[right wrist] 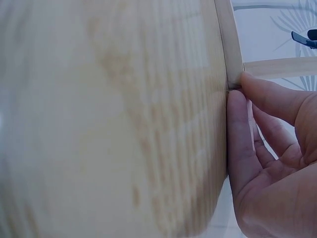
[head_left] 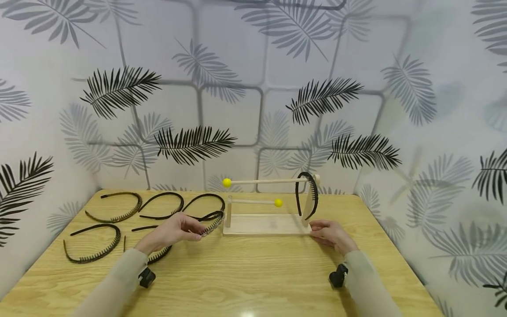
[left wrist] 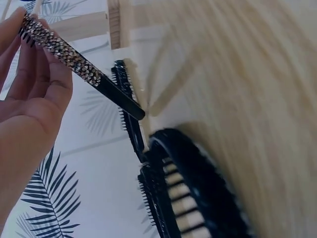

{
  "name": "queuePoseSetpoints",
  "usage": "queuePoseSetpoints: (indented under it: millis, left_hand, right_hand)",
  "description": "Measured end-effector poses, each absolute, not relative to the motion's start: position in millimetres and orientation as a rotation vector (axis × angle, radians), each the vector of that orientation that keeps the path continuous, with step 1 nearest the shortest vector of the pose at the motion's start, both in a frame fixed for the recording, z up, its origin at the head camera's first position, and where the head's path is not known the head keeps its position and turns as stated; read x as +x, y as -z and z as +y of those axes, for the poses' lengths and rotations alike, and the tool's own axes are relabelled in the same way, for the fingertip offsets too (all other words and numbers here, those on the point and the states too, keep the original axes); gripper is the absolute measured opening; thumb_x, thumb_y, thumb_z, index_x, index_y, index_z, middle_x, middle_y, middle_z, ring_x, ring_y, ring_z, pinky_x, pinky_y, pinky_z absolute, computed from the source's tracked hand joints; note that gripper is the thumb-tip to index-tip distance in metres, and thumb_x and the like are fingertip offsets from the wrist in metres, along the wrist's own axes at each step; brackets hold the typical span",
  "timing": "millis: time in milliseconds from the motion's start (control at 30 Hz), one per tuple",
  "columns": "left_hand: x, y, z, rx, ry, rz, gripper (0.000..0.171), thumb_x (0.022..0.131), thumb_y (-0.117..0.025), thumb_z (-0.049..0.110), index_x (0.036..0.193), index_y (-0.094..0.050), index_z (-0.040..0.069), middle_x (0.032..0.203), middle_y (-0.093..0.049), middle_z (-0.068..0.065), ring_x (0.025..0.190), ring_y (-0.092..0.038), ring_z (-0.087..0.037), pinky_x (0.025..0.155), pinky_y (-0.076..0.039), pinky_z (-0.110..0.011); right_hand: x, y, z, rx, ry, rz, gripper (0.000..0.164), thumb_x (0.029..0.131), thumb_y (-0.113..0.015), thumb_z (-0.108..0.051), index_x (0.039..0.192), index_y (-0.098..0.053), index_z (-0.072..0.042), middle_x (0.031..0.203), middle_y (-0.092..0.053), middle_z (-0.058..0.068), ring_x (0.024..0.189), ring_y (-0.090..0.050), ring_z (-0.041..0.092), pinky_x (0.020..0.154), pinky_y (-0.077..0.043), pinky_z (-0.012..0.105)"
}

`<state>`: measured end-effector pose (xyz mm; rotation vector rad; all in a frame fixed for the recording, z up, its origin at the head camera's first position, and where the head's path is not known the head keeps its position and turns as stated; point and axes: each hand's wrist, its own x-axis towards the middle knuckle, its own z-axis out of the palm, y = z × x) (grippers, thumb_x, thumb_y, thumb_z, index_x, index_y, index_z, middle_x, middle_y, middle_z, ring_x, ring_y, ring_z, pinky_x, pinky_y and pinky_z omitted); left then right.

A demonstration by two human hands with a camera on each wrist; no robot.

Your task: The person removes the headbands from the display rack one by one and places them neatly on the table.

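My left hand (head_left: 174, 231) pinches a black toothed headband (left wrist: 64, 52) whose band is covered in glittering stones. It is raised over the table at the left end of a wooden rack (head_left: 265, 225). With thumb and fingertips, my right hand (head_left: 334, 235) grips the right front corner of the rack's base. The rack has an upper rod (head_left: 265, 181) and a shorter lower rod (head_left: 253, 201), each tipped with a yellow ball. One black headband (head_left: 315, 196) hangs at the right end of the upper rod.
Several more black toothed headbands lie on the left of the wooden table (head_left: 253, 281), among them one (head_left: 119, 231) at the front left and one (head_left: 138, 204) behind it. Part of the group is hidden by my left hand. A leaf-patterned wall covering (head_left: 237, 110) surrounds the table.
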<state>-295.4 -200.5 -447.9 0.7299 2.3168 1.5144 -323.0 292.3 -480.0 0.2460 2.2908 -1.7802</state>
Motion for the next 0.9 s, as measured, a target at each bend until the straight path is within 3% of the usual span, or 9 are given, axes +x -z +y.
queuePoseSetpoints:
  millis: [333, 600, 900]
  left_hand:
    - [-293, 453, -211, 0.860, -1.309, 2.311, 0.022, 0.083, -0.078, 0.013, 0.105, -0.077, 0.011, 0.102, -0.073, -0.007, 0.086, -0.069, -0.020, 0.075, -0.058, -0.029]
    - [-291, 457, -212, 0.870, -1.261, 2.212, 0.022, 0.077, -0.077, -0.001, 0.098, -0.076, 0.002, 0.098, -0.073, -0.014, 0.082, -0.068, -0.018, 0.073, -0.058, -0.027]
    - [-294, 457, -216, 0.920, -1.207, 2.161, 0.021, 0.073, -0.078, -0.006, 0.094, -0.075, -0.003, 0.093, -0.073, -0.018, 0.076, -0.068, -0.014, 0.069, -0.058, -0.025]
  right_hand:
    - [-327, 482, 291, 0.241, 1.750, 2.323, 0.046, 0.091, -0.065, 0.001, 0.135, -0.053, 0.007, 0.106, -0.063, 0.010, 0.086, -0.065, 0.007, 0.083, -0.058, 0.026]
    - [-325, 483, 291, 0.248, 1.729, 2.324, 0.047, 0.092, -0.065, 0.000, 0.137, -0.052, 0.006, 0.108, -0.063, 0.010, 0.089, -0.065, 0.008, 0.085, -0.058, 0.028]
    - [-326, 481, 291, 0.257, 1.735, 2.317, 0.045, 0.093, -0.063, 0.001, 0.136, -0.052, 0.007, 0.106, -0.063, 0.010, 0.087, -0.065, 0.008, 0.084, -0.058, 0.027]
